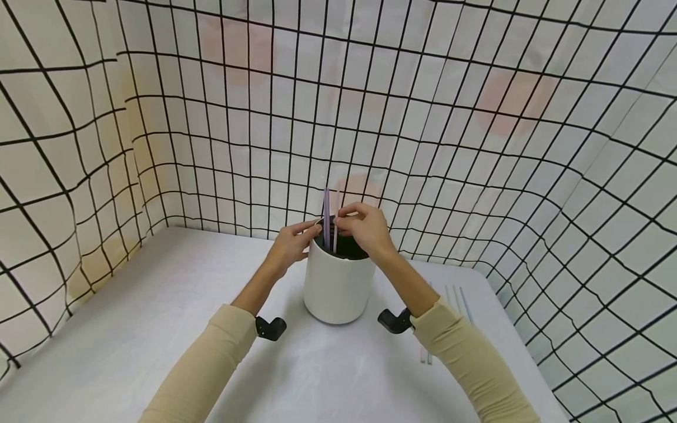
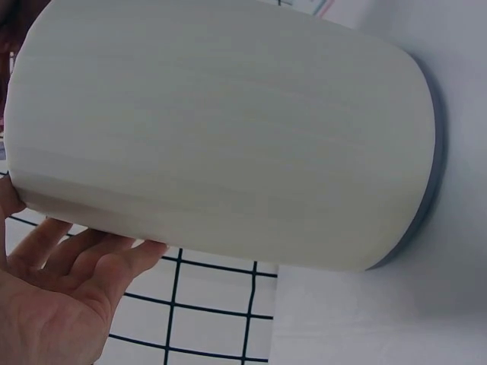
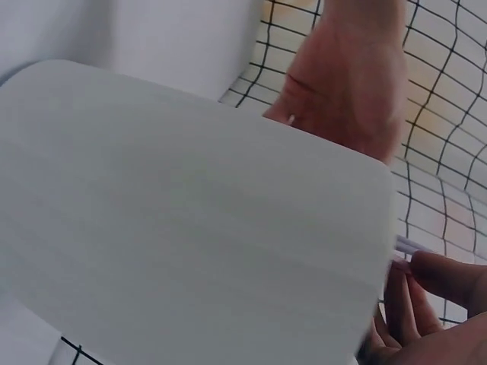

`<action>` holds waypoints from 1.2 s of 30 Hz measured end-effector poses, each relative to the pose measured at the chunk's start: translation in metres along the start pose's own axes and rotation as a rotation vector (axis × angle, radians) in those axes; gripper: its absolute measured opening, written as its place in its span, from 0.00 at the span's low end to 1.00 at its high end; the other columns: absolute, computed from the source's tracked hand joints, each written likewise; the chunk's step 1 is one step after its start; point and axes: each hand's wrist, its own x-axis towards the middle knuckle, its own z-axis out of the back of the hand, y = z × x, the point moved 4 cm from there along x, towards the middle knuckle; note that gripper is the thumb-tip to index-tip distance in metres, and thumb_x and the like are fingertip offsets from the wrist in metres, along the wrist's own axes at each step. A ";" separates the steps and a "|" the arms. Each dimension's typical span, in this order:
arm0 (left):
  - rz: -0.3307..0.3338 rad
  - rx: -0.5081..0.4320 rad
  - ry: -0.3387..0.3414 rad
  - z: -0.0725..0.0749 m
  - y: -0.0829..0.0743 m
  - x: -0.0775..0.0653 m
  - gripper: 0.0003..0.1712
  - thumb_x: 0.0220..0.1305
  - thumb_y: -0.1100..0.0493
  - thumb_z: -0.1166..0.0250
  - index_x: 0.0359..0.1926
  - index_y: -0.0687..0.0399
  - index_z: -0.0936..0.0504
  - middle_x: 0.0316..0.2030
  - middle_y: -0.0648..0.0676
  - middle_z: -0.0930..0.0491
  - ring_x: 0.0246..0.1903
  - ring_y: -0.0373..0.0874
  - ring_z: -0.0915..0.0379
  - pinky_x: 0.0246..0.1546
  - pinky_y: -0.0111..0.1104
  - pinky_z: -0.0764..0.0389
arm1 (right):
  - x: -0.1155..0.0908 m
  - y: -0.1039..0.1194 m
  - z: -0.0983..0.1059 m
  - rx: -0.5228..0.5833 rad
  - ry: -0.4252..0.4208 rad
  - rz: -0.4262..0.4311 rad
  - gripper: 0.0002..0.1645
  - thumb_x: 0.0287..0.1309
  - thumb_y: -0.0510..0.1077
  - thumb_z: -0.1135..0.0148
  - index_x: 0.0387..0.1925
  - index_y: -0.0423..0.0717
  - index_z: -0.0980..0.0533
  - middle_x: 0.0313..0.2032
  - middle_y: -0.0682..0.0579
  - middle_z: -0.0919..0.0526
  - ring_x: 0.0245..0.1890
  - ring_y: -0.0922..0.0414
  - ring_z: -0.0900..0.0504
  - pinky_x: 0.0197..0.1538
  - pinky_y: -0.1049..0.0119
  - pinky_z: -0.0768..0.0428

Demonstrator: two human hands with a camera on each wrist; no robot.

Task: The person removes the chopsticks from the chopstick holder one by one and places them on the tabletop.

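Note:
A white cylindrical container [image 1: 338, 289] with a dark inside stands upright on the table. My left hand [image 1: 288, 245] holds its left rim, thumb at the top edge; in the left wrist view the fingers [image 2: 114, 255] lie along the outer wall. Thin purple straw-like sticks [image 1: 326, 214] rise from the opening on its left side. Over the opening, my right hand [image 1: 368, 230] pinches a thin pink straw-like stick [image 1: 335, 239], upright beside the purple ones. Its lower end is hidden inside the container. Part of the right thumb and fingers shows past the rim in the right wrist view.
Several pale green, blue and pink sticks [image 1: 466, 304] lie on the white table [image 1: 201, 276] to the right, partly hidden behind my right forearm. A white backdrop with a black grid [image 1: 296, 117] encloses the back and sides. Each wrist wears a black camera [image 1: 271, 329].

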 end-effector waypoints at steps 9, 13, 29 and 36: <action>0.006 0.011 -0.007 0.000 -0.001 -0.001 0.28 0.75 0.45 0.40 0.70 0.47 0.25 0.69 0.59 0.27 0.70 0.57 0.32 0.64 0.51 0.22 | -0.006 0.034 0.023 -0.008 -0.023 0.047 0.13 0.66 0.40 0.34 0.48 0.36 0.20 0.45 0.37 0.13 0.41 0.46 0.11 0.51 0.56 0.12; 0.013 0.007 -0.007 0.000 -0.001 -0.002 0.28 0.75 0.45 0.40 0.71 0.48 0.26 0.70 0.59 0.28 0.70 0.57 0.33 0.64 0.50 0.22 | -0.011 0.051 0.038 0.034 -0.065 0.068 0.14 0.66 0.38 0.34 0.49 0.33 0.21 0.40 0.41 0.12 0.39 0.47 0.11 0.47 0.59 0.10; 0.003 0.004 0.000 0.001 -0.003 -0.003 0.29 0.75 0.45 0.40 0.71 0.50 0.26 0.69 0.58 0.27 0.70 0.56 0.33 0.65 0.51 0.23 | -0.026 0.057 0.116 0.202 -0.250 0.094 0.14 0.65 0.37 0.33 0.48 0.33 0.22 0.38 0.48 0.14 0.35 0.56 0.11 0.46 0.62 0.11; 0.023 0.003 0.007 0.000 -0.003 -0.002 0.29 0.76 0.47 0.41 0.72 0.51 0.28 0.71 0.59 0.29 0.71 0.57 0.35 0.65 0.51 0.24 | -0.033 0.048 0.140 0.268 -0.318 0.048 0.15 0.64 0.39 0.32 0.48 0.35 0.23 0.40 0.47 0.15 0.34 0.56 0.11 0.47 0.63 0.11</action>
